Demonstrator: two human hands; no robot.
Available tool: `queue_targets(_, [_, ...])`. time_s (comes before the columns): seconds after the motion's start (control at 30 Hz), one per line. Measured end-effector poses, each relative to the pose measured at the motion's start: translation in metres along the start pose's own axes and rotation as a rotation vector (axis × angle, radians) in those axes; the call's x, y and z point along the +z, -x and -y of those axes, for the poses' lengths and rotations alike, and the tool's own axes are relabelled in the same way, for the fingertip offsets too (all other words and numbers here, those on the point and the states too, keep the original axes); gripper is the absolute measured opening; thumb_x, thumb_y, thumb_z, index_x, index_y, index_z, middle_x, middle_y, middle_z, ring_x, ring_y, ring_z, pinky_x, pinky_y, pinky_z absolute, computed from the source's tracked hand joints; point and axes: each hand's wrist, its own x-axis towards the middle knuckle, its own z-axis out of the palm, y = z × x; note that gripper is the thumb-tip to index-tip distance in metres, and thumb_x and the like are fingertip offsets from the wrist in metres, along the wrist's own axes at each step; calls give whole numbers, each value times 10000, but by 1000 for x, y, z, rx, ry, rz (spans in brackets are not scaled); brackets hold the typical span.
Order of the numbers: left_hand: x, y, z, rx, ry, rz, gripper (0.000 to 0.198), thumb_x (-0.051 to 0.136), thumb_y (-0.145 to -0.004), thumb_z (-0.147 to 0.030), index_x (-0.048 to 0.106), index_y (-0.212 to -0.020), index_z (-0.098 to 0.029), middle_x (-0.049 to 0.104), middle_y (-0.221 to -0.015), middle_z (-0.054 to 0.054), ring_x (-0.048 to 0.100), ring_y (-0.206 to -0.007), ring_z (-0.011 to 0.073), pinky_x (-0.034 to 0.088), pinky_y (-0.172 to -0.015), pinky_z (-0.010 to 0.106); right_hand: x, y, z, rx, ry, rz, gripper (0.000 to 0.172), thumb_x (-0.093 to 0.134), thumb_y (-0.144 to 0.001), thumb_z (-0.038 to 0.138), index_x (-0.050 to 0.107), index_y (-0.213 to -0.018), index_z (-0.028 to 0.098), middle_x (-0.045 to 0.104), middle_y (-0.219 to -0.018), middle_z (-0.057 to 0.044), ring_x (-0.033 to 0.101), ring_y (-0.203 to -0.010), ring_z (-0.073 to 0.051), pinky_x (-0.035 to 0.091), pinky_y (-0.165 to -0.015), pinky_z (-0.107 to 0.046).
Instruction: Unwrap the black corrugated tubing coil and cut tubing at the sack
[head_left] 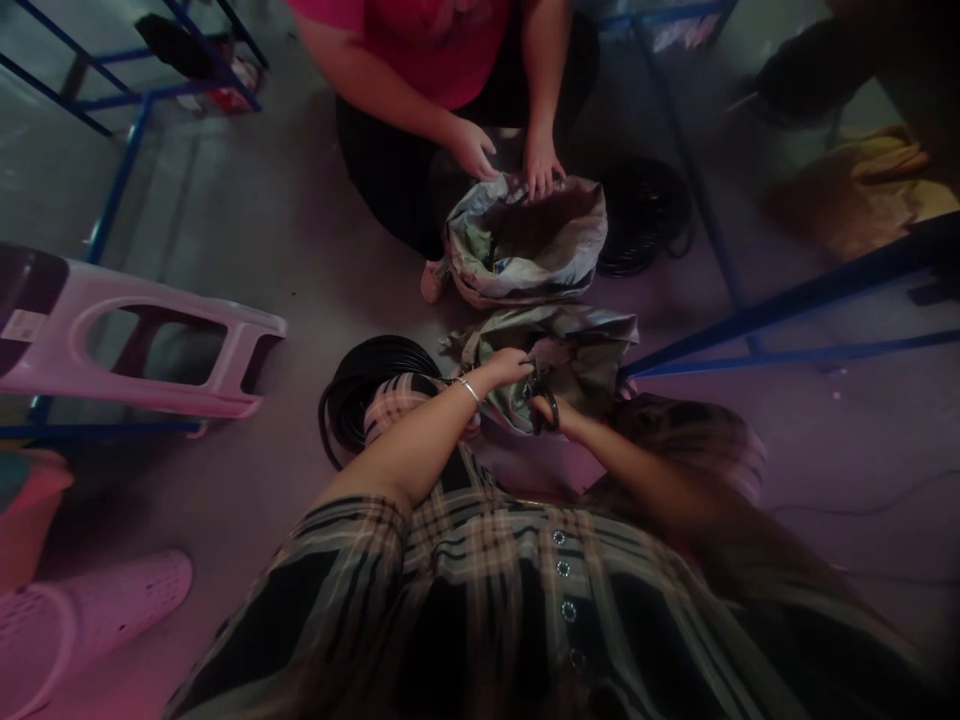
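A greyish woven sack [592, 345] lies crumpled on the floor between my knees, its mouth turned toward me. My left hand [511, 368] reaches across to it, fingers closed on the material at its upper edge. Close by on the right, my right hand [549, 408] is at the sack's near side with its fingers curled in. A dark loop [555, 410] shows around that hand; whether it is a bangle or a piece of cable is unclear. What the right fingers hold is hidden in shadow.
Opposite, a person in a pink top [427, 50] handles an open sack [525, 285] with both hands. Black cable coils lie beside my left knee [382, 360] and right of that sack [645, 215]. A pink stool [150, 335], blue metal frames [795, 300] and a pink basket [127, 605] stand around.
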Motion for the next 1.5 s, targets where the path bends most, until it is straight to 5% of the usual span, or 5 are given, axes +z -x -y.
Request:
queue_targets(0.57, [2, 0, 2, -24, -36, 31, 308, 569, -938, -261, 824, -1045, -125, 786, -948, 83, 652, -822, 167, 443, -721, 240, 7, 14, 11, -33, 29, -129, 254, 575, -769, 340, 478, -564, 225, 500, -465, -1, 484, -438, -138, 343, -438, -243])
queue_targets(0.8, [-2, -2, 4, -55, -44, -10, 350, 546, -968, -285, 812, -1115, -113, 790, -1047, 109, 671, -877, 174, 446, -747, 237, 3, 5, 4, -7, 26, -3, 187, 548, -821, 337, 539, -691, 203, 615, -567, -33, 563, -538, -155, 357, -469, -228])
queue_targets(1.5, [-3, 2, -2, -42, -51, 47, 336, 543, -947, -243, 819, -1094, -122, 786, -943, 90, 666, -818, 175, 459, -728, 239, 3, -2, -6, -5, 7, -28, 177, 579, -814, 329, 563, -710, 187, 631, -593, -28, 571, -531, -139, 346, -440, -204])
